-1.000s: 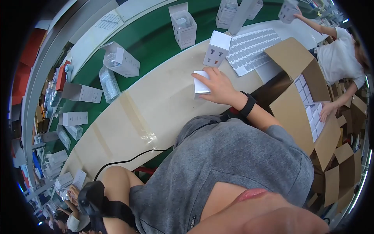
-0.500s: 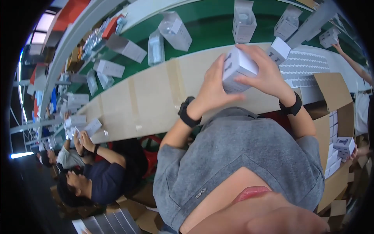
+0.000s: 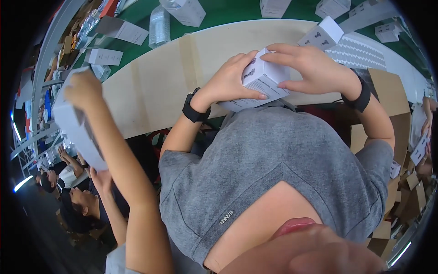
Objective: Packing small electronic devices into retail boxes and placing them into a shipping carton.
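- Left hand (image 3: 228, 84) and right hand (image 3: 315, 68) each have a closed grip on the white box (image 3: 260, 80), held just above the near edge of the pale surface (image 3: 155, 86)
- Box looks shut; judged nearly finished, not yet set down
- More white boxes (image 3: 321, 34) wait on the far side

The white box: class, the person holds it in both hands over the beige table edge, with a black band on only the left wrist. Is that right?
Not quite. The head view shows black bands on both wrists, not only the left. The rest stands: the left hand and right hand together hold the white box over the edge of the beige table.
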`<state>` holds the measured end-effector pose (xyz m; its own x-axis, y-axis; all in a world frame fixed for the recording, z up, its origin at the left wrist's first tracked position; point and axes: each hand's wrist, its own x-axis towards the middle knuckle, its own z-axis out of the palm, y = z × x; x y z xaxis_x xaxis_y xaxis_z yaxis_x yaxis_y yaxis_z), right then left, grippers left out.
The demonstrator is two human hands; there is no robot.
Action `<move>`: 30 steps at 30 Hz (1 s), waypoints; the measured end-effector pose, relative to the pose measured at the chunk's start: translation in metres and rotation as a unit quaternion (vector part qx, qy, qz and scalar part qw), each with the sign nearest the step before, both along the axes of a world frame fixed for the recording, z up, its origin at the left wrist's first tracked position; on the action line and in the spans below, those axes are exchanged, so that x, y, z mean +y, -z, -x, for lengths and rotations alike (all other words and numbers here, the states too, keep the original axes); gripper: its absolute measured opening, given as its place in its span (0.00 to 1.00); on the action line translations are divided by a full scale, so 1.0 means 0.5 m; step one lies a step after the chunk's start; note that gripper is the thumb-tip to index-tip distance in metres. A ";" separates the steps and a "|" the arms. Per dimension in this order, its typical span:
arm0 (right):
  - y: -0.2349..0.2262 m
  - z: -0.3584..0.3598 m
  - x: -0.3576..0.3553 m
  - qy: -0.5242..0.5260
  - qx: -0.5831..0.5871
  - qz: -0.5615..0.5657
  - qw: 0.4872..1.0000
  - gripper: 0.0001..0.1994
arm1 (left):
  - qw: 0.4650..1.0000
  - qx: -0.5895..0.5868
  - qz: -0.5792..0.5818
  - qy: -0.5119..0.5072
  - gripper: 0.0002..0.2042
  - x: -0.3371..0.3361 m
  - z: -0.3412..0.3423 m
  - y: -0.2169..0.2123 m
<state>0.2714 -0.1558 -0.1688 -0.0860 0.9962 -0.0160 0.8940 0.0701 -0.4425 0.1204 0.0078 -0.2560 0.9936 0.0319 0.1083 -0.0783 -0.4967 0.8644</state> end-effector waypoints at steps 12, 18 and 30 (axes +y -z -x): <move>0.010 -0.026 0.003 0.044 0.051 0.106 0.992 0.31 | 0.996 0.020 -0.080 0.018 0.45 -0.020 -0.047 0.001; 0.041 0.005 -0.008 0.014 0.097 0.035 0.995 0.31 | 0.995 0.022 -0.102 -0.005 0.41 -0.011 -0.017 -0.020; -0.024 0.022 0.017 0.156 0.172 -0.014 0.973 0.20 | 0.997 -0.044 0.054 0.036 0.44 0.044 -0.010 0.030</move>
